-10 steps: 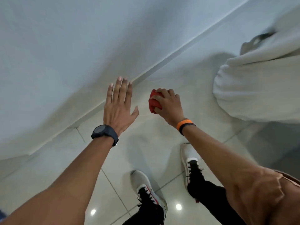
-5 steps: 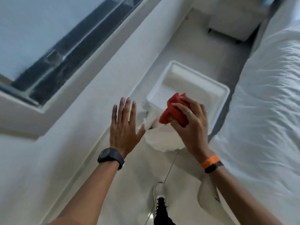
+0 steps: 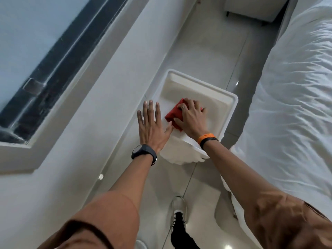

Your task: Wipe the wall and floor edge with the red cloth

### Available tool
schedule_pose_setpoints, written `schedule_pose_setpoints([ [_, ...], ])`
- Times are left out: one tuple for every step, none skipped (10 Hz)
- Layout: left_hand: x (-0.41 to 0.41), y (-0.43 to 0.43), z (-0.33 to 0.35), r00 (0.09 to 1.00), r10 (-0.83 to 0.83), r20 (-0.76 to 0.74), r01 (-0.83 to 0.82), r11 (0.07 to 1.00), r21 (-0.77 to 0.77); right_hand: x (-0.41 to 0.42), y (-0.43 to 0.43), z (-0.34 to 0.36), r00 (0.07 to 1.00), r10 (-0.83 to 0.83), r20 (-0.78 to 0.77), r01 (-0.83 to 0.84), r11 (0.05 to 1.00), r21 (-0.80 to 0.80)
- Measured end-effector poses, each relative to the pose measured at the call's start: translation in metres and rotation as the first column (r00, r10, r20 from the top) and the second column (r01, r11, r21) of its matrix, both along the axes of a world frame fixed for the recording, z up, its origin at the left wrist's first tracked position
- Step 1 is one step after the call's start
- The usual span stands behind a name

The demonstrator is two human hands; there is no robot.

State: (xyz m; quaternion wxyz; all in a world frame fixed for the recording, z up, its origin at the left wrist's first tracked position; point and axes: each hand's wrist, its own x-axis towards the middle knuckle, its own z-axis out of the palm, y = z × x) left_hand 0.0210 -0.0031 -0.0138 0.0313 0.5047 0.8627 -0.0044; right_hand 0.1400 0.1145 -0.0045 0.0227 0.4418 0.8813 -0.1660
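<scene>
The red cloth (image 3: 173,115) is bunched under my right hand (image 3: 191,117), which grips it over the white plastic tub (image 3: 230,103) on the floor. My left hand (image 3: 151,127) is spread flat with fingers apart, holding nothing, just left of the cloth by the tub's near left corner. The white wall (image 3: 100,97) runs along the left and meets the tiled floor (image 3: 203,51) in a line that passes left of the tub.
A bed with a rumpled white duvet (image 3: 291,97) fills the right side. A dark window (image 3: 45,69) is set in the wall. A white cloth (image 3: 179,156) hangs over the tub's near rim. My shoe (image 3: 178,211) stands on the tiles below. White furniture (image 3: 251,8) stands at the far end.
The view swung up from the floor edge to the tub. My right hand carried the red cloth forward and down over the tub; my left hand stayed open beside it.
</scene>
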Motion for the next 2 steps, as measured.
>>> schedule_pose_setpoints([
  [-0.0006, -0.0029, 0.0038, 0.997, 0.035, 0.070, -0.036, 0.999, 0.018, -0.0046, -0.0067, -0.0077, 0.994, 0.054, 0.097, -0.052, 0.998, -0.025],
  [-0.0019, -0.0039, 0.0097, 0.997, 0.054, 0.054, -0.056, 0.998, 0.039, -0.0078, -0.0102, -0.0027, 0.990, 0.076, 0.119, -0.074, 0.997, -0.018],
])
